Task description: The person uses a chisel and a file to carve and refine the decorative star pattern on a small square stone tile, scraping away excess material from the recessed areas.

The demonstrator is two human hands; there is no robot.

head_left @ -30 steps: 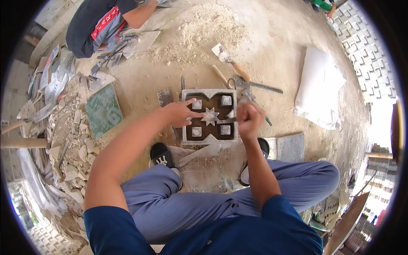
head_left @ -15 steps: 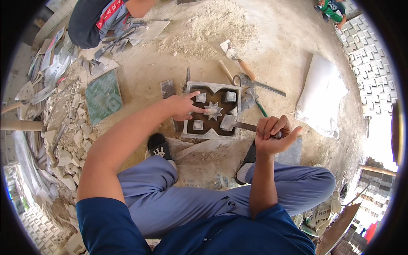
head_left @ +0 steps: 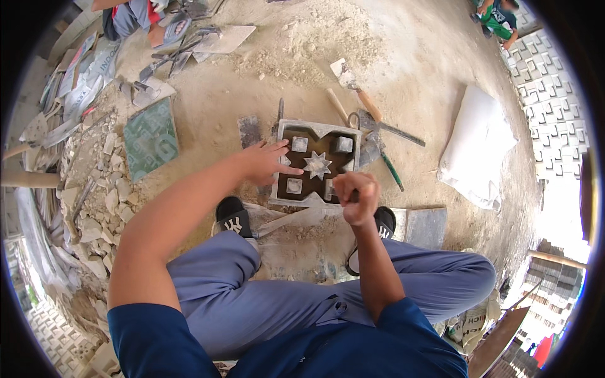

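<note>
A pale rectangular mould (head_left: 300, 203) with notched sides lies on the ground in front of me, dark material filling it around several square blocks. At its centre is a star-shaped piece (head_left: 317, 165). My left hand (head_left: 268, 162) rests with spread fingers over the mould's left rim, fingertips reaching inside. Over the lower right corner, my right hand (head_left: 358, 195) is closed in a fist around the handle of a hammer (head_left: 354, 196); its handle end shows, while the head is mostly hidden behind the fist.
Beyond the mould lie a wooden-handled trowel (head_left: 368, 104) and a green-handled tool (head_left: 392, 171). A white sack (head_left: 477, 148) lies right, a green board (head_left: 151, 140) and rubble (head_left: 94, 214) left. A co-worker (head_left: 135, 19) is at the far left, another person (head_left: 498, 19) far right.
My right hand has swung left and inward, bringing the hammer handle over the mould's corner; its fingers have closed tighter. My left fingers have drawn back from the star. The far-left co-worker has shifted.
</note>
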